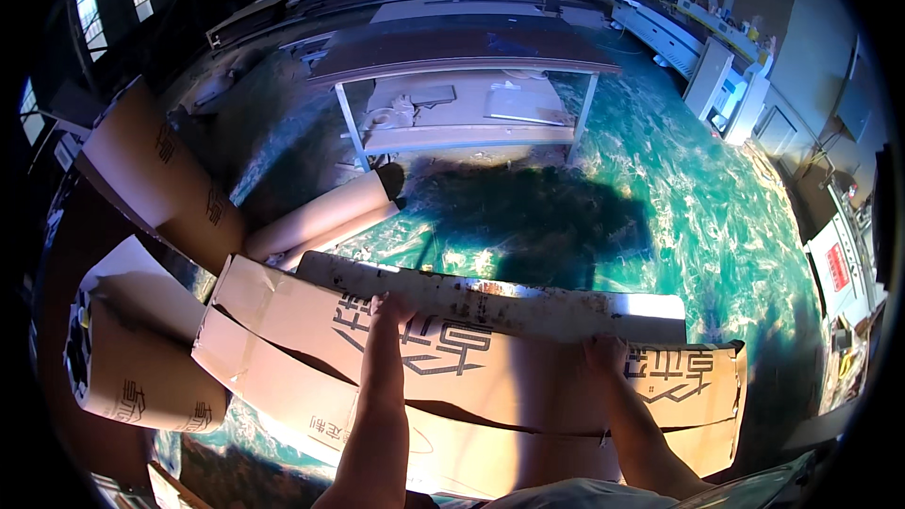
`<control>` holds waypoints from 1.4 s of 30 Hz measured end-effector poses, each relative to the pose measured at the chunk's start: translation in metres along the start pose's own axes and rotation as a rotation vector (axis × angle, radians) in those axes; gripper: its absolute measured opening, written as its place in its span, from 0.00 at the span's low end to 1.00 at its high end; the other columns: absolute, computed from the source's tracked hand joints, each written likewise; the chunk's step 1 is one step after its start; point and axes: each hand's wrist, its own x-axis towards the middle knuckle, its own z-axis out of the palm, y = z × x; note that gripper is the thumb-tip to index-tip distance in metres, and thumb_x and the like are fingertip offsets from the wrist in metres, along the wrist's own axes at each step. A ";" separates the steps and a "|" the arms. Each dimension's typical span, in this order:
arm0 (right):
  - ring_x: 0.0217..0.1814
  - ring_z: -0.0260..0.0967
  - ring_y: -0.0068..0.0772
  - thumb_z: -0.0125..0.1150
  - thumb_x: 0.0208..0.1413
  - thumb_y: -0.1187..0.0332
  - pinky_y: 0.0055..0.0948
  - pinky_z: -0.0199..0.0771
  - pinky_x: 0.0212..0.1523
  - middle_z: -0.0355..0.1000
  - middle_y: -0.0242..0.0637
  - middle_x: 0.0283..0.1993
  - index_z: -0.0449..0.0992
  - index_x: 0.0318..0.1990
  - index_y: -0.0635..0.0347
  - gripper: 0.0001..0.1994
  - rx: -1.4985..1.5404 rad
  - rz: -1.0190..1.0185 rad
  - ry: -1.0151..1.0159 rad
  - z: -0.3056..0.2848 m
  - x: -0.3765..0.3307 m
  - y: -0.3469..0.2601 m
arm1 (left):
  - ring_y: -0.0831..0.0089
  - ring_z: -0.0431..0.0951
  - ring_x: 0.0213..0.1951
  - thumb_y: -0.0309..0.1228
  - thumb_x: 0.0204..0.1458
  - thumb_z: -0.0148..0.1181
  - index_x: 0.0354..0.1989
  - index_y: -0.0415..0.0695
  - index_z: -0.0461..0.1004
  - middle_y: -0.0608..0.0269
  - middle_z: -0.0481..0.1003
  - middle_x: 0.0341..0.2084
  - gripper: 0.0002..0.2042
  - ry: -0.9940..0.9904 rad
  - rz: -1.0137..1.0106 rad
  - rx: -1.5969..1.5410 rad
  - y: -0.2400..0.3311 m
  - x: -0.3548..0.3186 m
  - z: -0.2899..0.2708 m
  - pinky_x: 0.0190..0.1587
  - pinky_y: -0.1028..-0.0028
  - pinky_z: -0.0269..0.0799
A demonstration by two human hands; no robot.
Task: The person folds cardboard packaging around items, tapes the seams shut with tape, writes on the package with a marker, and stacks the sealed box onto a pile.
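Observation:
A long flattened cardboard box [556, 386] with dark printing stretches across in front of me, its flaps parted by dark slits. My left hand [393, 307] grips its far edge left of the middle, fingers closed over the board. Farther right, my right hand [603, 353] lies in shadow at the same edge, its fingers curled around it. Just beyond that edge runs a narrow worn board [452, 294] with stains and rust-coloured patches, partly covered by the cardboard.
More printed cardboard stands at the left, a tall folded sheet [156, 165] and a curved piece [141, 358]. Rolled brown sheets [325, 217] lie nearby on the green marbled floor [735, 236]. A dark-topped workbench [462, 49] with a lower shelf stands ahead; machinery [679, 38] lines the right wall.

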 end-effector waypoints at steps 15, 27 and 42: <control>0.57 0.69 0.54 0.47 0.65 0.58 0.49 0.68 0.57 0.70 0.59 0.55 0.75 0.53 0.63 0.19 -0.191 -0.301 -0.170 0.089 0.000 0.213 | 0.61 0.74 0.55 0.38 0.54 0.53 0.41 0.47 0.81 0.59 0.78 0.45 0.14 0.069 -0.064 -0.191 0.010 -0.203 0.107 0.59 0.62 0.64; 0.60 0.66 0.54 0.47 0.65 0.58 0.48 0.65 0.60 0.69 0.60 0.55 0.72 0.56 0.63 0.20 -0.174 -0.352 -0.399 0.055 -0.013 0.136 | 0.47 0.64 0.61 0.38 0.53 0.59 0.58 0.37 0.65 0.39 0.64 0.59 0.26 1.026 -1.274 -0.414 -0.080 -0.551 0.318 0.62 0.57 0.59; 0.63 0.63 0.55 0.47 0.65 0.59 0.46 0.61 0.64 0.67 0.61 0.56 0.69 0.59 0.64 0.22 0.048 -0.837 -0.358 -0.007 -0.036 -0.053 | 0.70 0.76 0.42 0.48 0.57 0.59 0.46 0.36 0.74 0.62 0.77 0.38 0.24 1.508 -0.628 -2.294 -0.248 -0.495 0.386 0.44 0.71 0.71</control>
